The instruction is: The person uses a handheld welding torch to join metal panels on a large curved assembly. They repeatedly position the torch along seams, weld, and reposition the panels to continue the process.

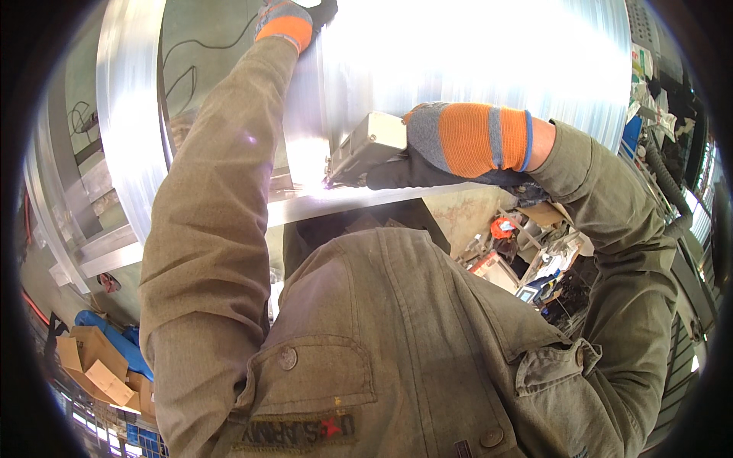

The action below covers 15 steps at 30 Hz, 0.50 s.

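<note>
My right hand (458, 141), in an orange, grey and black work glove, is wrapped round a grey boxy hand tool (372, 145). The tool tilts down to the left, its tip close to the near end of a shiny metal strip (307, 145). A bright white-violet glow shows at that spot, so the exact contact cannot be made out. Far off at the top edge, my left hand (286, 23), gloved alike, rests at the same strip beside a glaring metal sheet (458, 53). Its fingers are mostly cut off or lost in glare.
A bright metal bar (366, 200) runs across in front of me. More metal strips (130, 99) stand at the left, with a black cable (206, 44) behind. An opened cardboard box (95, 362) lies lower left. Assorted clutter and an orange item (502, 227) lie right.
</note>
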Each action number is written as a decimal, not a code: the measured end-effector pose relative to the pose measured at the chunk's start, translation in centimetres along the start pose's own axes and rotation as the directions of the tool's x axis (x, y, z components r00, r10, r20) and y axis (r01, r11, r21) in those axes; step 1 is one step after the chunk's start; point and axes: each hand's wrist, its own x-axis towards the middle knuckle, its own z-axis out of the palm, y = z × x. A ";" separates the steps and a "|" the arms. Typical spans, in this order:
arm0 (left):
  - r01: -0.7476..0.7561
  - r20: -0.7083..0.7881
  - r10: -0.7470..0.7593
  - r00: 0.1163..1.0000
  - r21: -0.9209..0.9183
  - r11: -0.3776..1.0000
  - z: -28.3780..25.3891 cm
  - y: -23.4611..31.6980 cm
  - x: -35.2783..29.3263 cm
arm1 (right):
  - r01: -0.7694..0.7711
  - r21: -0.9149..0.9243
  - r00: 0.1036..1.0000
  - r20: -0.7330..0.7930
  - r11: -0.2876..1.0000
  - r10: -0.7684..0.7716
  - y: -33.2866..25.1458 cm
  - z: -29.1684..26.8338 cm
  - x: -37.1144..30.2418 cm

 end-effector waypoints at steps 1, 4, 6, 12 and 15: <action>-0.001 -0.001 0.001 1.000 -0.001 1.000 0.1 -0.1 0.1 | -0.008 0.002 1.000 -0.001 1.000 0.008 -0.3 0.0 0.0; -0.007 0.001 0.007 1.000 0.002 1.000 0.3 -0.4 0.3 | -0.115 -0.063 0.991 0.056 0.991 0.118 -1.6 -0.8 -0.8; -0.019 0.003 0.019 1.000 0.007 1.000 0.2 -0.7 -0.1 | -0.156 -0.287 0.974 0.113 0.945 0.195 -2.6 -2.0 -2.2; -0.045 -0.007 0.045 0.999 -0.032 0.998 -4.7 -2.5 -5.5 | 0.168 -0.155 0.979 -0.089 0.973 -0.184 -3.1 -1.4 -3.1; -0.254 -0.220 0.291 0.931 0.182 0.950 -10.0 -5.1 -8.3 | 0.096 -0.123 0.990 -0.089 0.988 -0.107 -1.1 -0.7 -3.4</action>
